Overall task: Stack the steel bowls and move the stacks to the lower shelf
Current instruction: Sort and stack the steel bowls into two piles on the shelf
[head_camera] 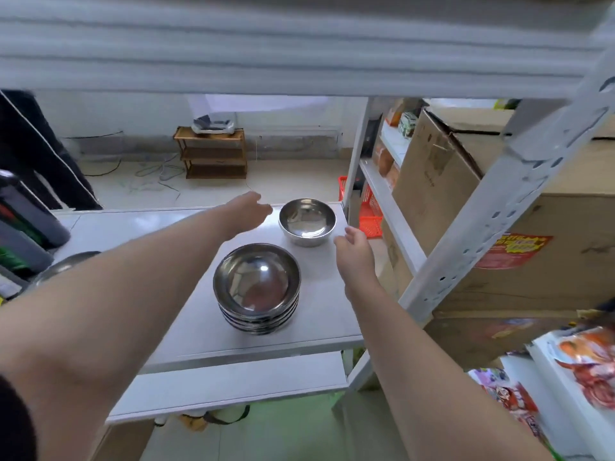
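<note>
Flanking a single round steel bowl at the far right of the white shelf, the left hand and right hand are held open and empty; a nested stack of shiny bowls is set nearer

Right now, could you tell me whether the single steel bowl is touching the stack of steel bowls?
Apart. The head view shows a strip of bare white shelf between the single steel bowl and the stack of steel bowls.
</note>
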